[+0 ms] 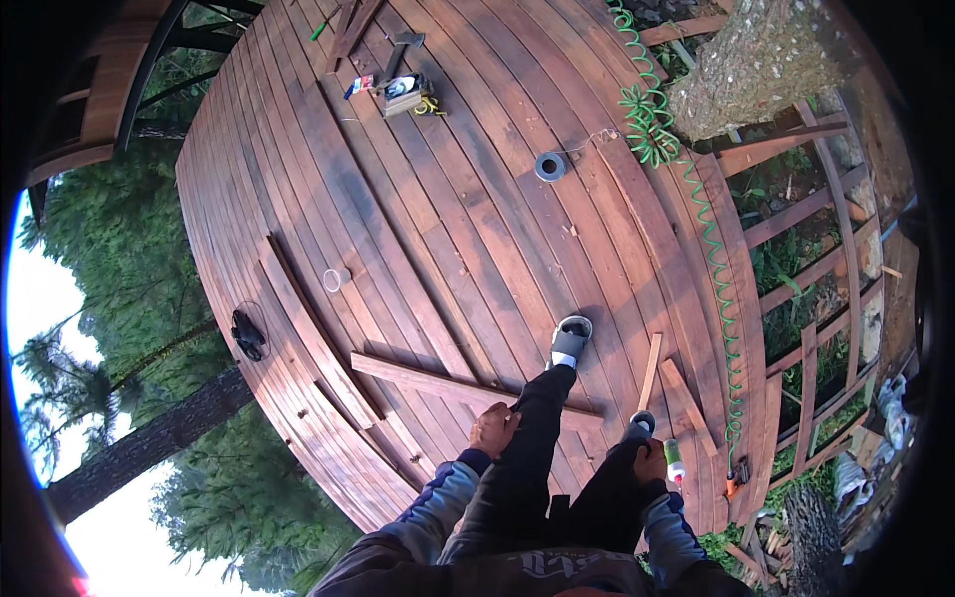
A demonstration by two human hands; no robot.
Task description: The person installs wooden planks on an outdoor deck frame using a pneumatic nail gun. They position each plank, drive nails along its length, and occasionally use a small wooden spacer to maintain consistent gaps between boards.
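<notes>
We see 1 loose wooden plank (428, 381) just ahead of the left hand (494, 430), the nearer one, long axis left-right, passing beneath the left leg (534, 428). Both hands, left and right (651, 463), half-curled at the legs; grip, we can't tell.

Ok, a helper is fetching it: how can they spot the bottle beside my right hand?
Start at the wooden deck, then the right hand on dark trousers. Just right of it is the bottle: green and white, red-tipped, unlike the plain wooden strips nearby.
</notes>
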